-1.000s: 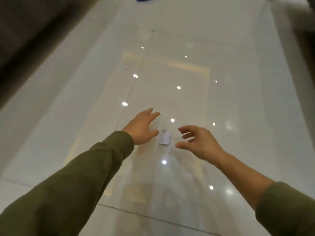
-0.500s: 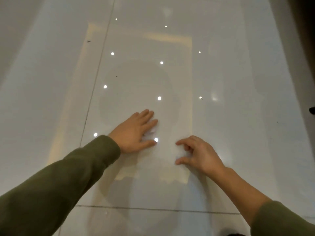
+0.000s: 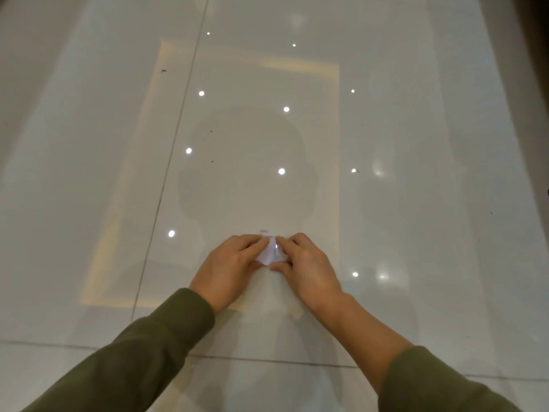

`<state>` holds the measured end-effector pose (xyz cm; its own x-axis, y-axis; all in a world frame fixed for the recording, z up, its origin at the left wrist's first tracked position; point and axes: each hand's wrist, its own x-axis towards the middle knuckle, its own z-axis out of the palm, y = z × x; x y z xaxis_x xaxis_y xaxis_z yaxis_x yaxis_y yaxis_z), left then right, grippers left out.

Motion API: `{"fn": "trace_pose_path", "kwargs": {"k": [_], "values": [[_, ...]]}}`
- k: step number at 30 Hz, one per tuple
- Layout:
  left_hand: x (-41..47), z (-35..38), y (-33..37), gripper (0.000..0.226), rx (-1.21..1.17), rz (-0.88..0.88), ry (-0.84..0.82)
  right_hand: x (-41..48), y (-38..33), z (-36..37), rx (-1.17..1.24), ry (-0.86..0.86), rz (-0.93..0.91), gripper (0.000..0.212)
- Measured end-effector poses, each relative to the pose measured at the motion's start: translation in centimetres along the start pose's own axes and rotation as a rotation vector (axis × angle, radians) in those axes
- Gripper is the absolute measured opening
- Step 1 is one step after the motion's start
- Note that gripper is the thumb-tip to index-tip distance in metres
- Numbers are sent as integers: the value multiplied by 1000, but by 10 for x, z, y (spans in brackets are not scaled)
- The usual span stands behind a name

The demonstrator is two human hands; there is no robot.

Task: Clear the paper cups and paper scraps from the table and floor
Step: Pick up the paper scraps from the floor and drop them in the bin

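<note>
A small white paper scrap (image 3: 269, 253) lies on the glossy white floor, low in the middle of the head view. My left hand (image 3: 228, 266) presses against its left side with the fingers curled onto it. My right hand (image 3: 306, 267) meets it from the right, fingertips and thumb pinching the scrap's edge. Both hands touch each other over the paper, and most of the scrap is covered by the fingers. No paper cup is in view.
The shiny tiled floor (image 3: 416, 203) fills the view, with ceiling lights mirrored in it. Grout lines run up the left (image 3: 169, 162) and across the bottom. A few tiny dark specks (image 3: 163, 71) dot the tiles. Darker edges border the far left and right.
My hands were spread apart and open above the floor; they have come together and closed on the paper scrap. The camera has dropped closer to the floor.
</note>
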<state>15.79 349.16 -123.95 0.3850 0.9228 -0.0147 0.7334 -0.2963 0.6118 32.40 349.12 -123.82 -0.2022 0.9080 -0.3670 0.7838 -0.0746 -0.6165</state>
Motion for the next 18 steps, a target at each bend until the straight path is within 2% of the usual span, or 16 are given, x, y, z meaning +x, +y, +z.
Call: {"fn": "trace_pose_path", "kwargs": {"k": [2, 6, 10, 13, 18], "values": [[5, 5, 7, 22, 1, -59, -21, 4, -5, 4, 28, 8, 2, 38], [12, 8, 11, 11, -152, -142, 30, 11, -7, 3, 87, 48, 73, 27], [21, 3, 14, 15, -393, -453, -21, 14, -9, -8, 123, 51, 102, 19], [32, -21, 19, 18, -503, -511, 24, 22, -23, -30, 70, 33, -23, 16], [42, -112, 41, 23, -588, -435, 252, 44, -104, -97, 20, 49, -274, 10]]}}
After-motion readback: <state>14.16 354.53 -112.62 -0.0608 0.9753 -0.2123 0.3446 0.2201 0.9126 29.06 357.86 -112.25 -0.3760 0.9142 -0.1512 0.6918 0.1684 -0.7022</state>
